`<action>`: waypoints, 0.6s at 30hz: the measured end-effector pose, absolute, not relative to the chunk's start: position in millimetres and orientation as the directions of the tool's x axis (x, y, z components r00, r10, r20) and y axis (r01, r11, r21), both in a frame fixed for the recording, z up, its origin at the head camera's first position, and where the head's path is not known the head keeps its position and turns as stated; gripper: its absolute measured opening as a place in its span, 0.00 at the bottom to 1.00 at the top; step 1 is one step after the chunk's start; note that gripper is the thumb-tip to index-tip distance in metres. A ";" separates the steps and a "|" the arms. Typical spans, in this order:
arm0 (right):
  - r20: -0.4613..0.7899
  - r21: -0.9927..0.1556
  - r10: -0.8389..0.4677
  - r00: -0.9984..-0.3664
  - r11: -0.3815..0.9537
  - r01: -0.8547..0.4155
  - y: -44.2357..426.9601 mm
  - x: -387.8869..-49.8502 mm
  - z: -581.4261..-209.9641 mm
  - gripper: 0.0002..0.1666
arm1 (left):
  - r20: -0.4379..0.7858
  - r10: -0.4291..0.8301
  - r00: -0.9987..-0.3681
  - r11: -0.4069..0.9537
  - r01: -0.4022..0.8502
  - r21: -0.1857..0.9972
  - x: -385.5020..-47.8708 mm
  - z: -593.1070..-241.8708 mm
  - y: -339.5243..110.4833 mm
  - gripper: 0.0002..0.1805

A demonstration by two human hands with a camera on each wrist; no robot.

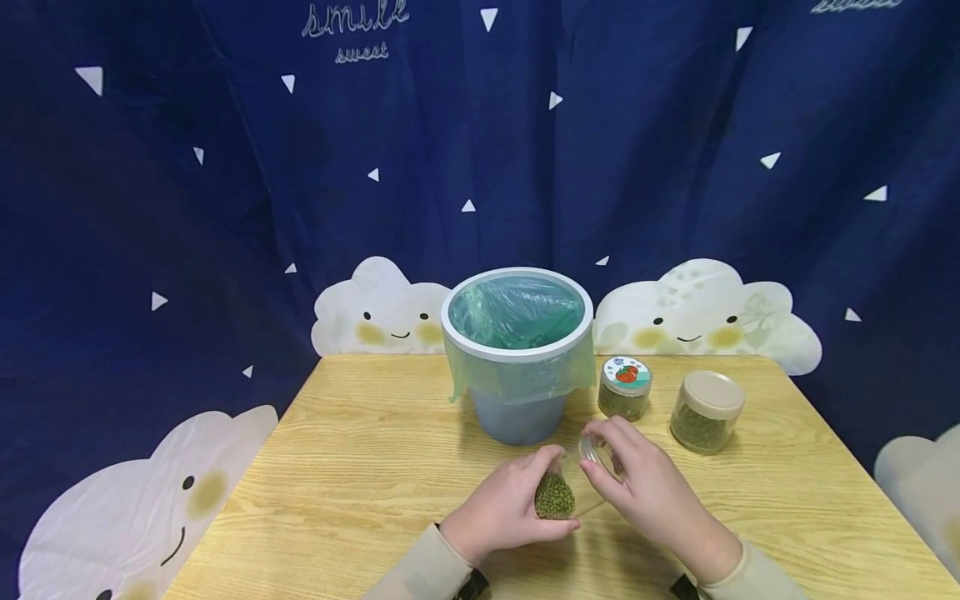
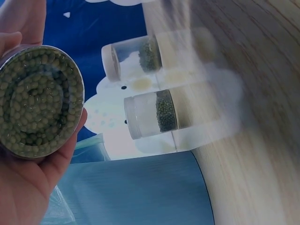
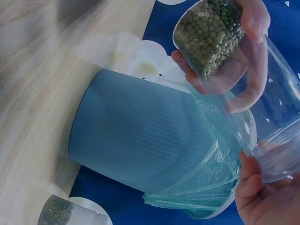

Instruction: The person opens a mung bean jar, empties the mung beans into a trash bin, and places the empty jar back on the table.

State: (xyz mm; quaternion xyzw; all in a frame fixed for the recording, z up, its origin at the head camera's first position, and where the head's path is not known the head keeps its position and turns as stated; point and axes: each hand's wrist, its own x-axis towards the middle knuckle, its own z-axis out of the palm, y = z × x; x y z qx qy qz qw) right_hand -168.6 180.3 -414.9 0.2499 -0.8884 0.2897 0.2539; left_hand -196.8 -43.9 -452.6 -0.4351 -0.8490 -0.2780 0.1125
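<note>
My left hand [image 1: 506,504] grips a clear jar [image 1: 556,497] of green beans, fingers and thumb around its bottom end. The jar is tipped over, its base filling the left side of the left wrist view with beans [image 2: 35,103] pressed against it. At the jar's other end, my right hand [image 1: 648,479] holds the clear ridged end piece [image 3: 281,152] between thumb and fingers. Whether that piece is a lid or the jar's own neck, I cannot tell. Both hands are above the table, in front of the bin.
Behind the hands stands a blue-grey bin [image 1: 517,417] with a white rim and green plastic liner [image 1: 525,379]. To its right are a jar with a tomato-picture lid [image 1: 627,375] and a beige-lidded jar [image 1: 705,425], both partly filled. A dark blue curtain [image 1: 420,167] hangs behind the wooden table [image 1: 360,467].
</note>
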 end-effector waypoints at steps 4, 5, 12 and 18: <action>0.597 -0.390 -0.295 -0.746 0.705 -0.592 180.1 -168.3 -415.0 0.17 | 0.403 0.684 -0.608 0.469 0.790 0.396 -196.1 -451.3 -43.8 0.41; 0.597 -0.391 -0.294 -0.746 0.705 -0.591 180.1 -168.2 -415.0 0.17 | 0.397 0.685 -0.610 0.469 0.787 0.400 -196.2 -451.3 -43.8 0.41; 0.588 -0.401 -0.294 -0.753 0.703 -0.588 180.5 -168.5 -415.4 0.17 | 0.361 0.693 -0.625 0.475 0.771 0.424 -196.6 -452.0 -43.4 0.41; 0.586 -0.403 -0.294 -0.755 0.703 -0.586 181.4 -169.4 -416.6 0.16 | 0.326 0.697 -0.638 0.471 0.751 0.462 -196.6 -452.7 -42.7 0.42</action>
